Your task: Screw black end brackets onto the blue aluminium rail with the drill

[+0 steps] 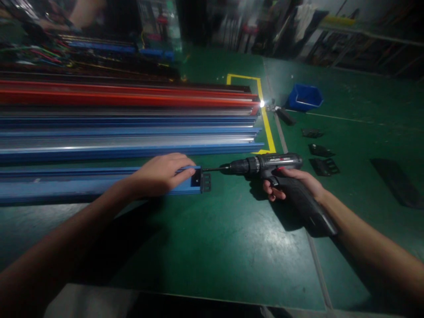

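Head view shows me a green tabletop point(232, 247) running under both hands. Long orange-red rails point(132, 98) and blue-and-silver rails point(132, 145) lie side by side beyond the left hand point(162, 174). Nearer, a separate blue rail point(82, 183) passes beneath that hand, which I see closed partway over it close to its right-hand end, fingers bent across the top and thumb toward the end.

My right hand point(306, 179) is wrapped firmly around the grip of a black drill point(276, 162), which points left toward the left hand. Beyond the right hand sits a blue bin point(300, 104), with a black-handled tool point(285, 115) just beside it, on the left. Several small black parts point(326, 167) lie just past the right hand. A black end piece point(206, 182) sits at the rail's end, just right of the left hand. Smallest is the drill bit point(215, 168), its tip at that end's upper edge; whether it meets a screw, I cannot tell.
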The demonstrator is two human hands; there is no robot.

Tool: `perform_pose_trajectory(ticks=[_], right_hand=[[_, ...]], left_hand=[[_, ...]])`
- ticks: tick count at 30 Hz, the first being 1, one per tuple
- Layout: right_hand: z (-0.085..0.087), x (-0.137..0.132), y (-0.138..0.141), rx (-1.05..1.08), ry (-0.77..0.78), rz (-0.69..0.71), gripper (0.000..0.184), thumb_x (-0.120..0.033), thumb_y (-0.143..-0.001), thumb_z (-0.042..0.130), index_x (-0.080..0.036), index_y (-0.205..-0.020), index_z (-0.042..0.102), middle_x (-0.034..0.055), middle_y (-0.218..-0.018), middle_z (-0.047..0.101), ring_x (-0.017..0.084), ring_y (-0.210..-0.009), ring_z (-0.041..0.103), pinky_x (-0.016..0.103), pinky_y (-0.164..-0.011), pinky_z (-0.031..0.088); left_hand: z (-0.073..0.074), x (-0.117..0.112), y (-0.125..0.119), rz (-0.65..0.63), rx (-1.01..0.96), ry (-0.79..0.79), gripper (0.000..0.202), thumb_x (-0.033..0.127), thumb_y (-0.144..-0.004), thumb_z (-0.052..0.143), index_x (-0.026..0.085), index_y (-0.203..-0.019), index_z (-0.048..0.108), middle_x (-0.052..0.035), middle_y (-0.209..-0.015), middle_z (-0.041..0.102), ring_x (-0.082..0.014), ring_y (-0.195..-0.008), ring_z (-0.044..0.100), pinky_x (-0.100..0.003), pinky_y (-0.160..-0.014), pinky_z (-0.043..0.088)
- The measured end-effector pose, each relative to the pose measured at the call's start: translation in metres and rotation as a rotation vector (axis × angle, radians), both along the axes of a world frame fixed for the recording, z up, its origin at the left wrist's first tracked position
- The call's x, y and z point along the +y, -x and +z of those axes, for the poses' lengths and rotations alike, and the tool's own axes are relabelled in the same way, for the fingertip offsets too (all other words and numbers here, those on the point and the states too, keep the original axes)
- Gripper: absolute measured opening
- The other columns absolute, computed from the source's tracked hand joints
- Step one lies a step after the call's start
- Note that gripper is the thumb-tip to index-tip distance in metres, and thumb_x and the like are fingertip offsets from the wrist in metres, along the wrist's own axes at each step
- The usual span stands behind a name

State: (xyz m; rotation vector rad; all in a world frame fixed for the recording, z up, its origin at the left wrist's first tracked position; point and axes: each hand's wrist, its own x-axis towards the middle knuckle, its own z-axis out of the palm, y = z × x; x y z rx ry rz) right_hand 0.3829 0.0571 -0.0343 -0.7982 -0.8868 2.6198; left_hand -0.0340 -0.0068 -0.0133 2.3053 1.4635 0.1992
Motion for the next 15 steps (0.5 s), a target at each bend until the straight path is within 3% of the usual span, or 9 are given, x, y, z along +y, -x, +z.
perform_pose_trajectory(ticks=[7, 15], right_hand=[[0.0010, -0.0003, -0.0013, 0.005, -0.001, 0.006, 0.041, -0.046, -0.100, 0.064, -0.007, -0.111, 0.073, 0.0138, -0.102, 0.077, 0.015, -0.072, 0.068, 0.034, -0.087, 0.059], [0.0002, 0.0011, -0.0013, 0.088, 0.044, 0.019, 0.046, -0.041, -0.103, 0.061, 0.002, -0.117, 0.068, 0.0193, -0.105, 0.075, 0.017, -0.076, 0.070, 0.034, -0.091, 0.059]], left_hand=[[0.0015, 0.0002, -0.0006, 0.013, 0.003, 0.016, 0.049, 0.052, -0.106, 0.038, 0.021, -0.123, 0.073, -0.0087, -0.122, 0.072, -0.0263, -0.113, 0.065, -0.040, -0.100, 0.048], [0.0029, 0.0001, -0.0018, 0.028, 0.018, 0.027, 0.050, 0.052, -0.106, 0.038, 0.021, -0.123, 0.073, -0.0080, -0.123, 0.073, -0.0254, -0.113, 0.065, -0.040, -0.101, 0.048]])
